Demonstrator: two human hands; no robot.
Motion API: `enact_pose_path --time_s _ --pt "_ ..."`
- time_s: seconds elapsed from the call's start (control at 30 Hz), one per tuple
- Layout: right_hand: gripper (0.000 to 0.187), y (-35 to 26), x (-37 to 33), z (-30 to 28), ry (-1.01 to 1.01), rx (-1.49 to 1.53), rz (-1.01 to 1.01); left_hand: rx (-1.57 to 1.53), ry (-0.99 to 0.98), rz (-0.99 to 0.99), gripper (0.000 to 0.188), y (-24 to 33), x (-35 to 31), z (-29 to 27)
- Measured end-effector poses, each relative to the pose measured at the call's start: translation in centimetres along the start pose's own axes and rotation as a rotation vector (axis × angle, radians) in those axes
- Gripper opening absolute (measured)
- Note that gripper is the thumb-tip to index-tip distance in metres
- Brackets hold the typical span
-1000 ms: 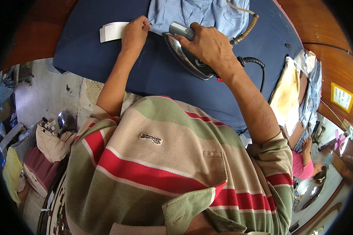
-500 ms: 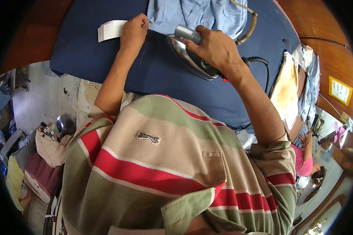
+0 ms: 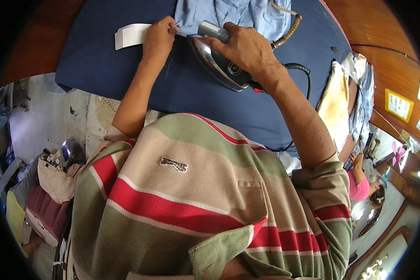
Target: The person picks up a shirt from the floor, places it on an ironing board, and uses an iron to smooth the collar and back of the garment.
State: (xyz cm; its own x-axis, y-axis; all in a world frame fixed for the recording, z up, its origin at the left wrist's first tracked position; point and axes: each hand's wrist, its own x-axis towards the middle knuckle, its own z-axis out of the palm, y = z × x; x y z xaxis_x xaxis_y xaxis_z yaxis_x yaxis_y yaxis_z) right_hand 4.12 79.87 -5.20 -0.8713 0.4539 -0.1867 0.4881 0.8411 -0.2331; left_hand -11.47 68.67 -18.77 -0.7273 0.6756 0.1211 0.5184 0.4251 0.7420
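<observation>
A light blue garment (image 3: 228,14) lies at the far edge of a dark blue padded ironing table (image 3: 186,88). My right hand (image 3: 242,46) grips the handle of a silver clothes iron (image 3: 219,67), which rests tilted on the table at the garment's near edge. My left hand (image 3: 157,37) pinches the garment's lower left corner and presses it down. A white strip of paper or cloth (image 3: 131,35) lies just left of that hand. The iron's ribbed cord (image 3: 289,30) runs off to the right.
A beige cloth (image 3: 333,95) and a stack of folded clothes (image 3: 361,98) sit at the table's right end. Bags (image 3: 56,179) and a shiny metal object (image 3: 72,150) lie on the floor at left. A person in pink (image 3: 359,182) is low at right.
The iron under my right hand has slid slightly right along the garment's edge. My left hand stays on the garment corner.
</observation>
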Motion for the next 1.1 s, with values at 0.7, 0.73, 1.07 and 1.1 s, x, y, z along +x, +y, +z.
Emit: enact_pose_path --time_s 0.7,0.73,1.07,1.1 --pt "0.049 25.4 -22.1 -6.5 0.245 0.458 0.744 -0.909 -0.142 -0.709 0.041 12.8 -11.4 6.5" --pt "0.047 26.7 -22.2 -7.1 0.301 0.397 0.763 -0.996 -0.113 -0.808 0.038 13.5 -11.0 6.9" --pt "0.056 45.9 -25.6 -6.3 0.455 -0.104 0.756 -1.124 0.240 -1.195 0.011 15.8 -3.3 12.5" --pt "0.056 42.2 -24.3 -6.8 0.480 -0.248 0.728 -1.114 0.313 -1.192 0.012 14.7 -3.3 12.5"
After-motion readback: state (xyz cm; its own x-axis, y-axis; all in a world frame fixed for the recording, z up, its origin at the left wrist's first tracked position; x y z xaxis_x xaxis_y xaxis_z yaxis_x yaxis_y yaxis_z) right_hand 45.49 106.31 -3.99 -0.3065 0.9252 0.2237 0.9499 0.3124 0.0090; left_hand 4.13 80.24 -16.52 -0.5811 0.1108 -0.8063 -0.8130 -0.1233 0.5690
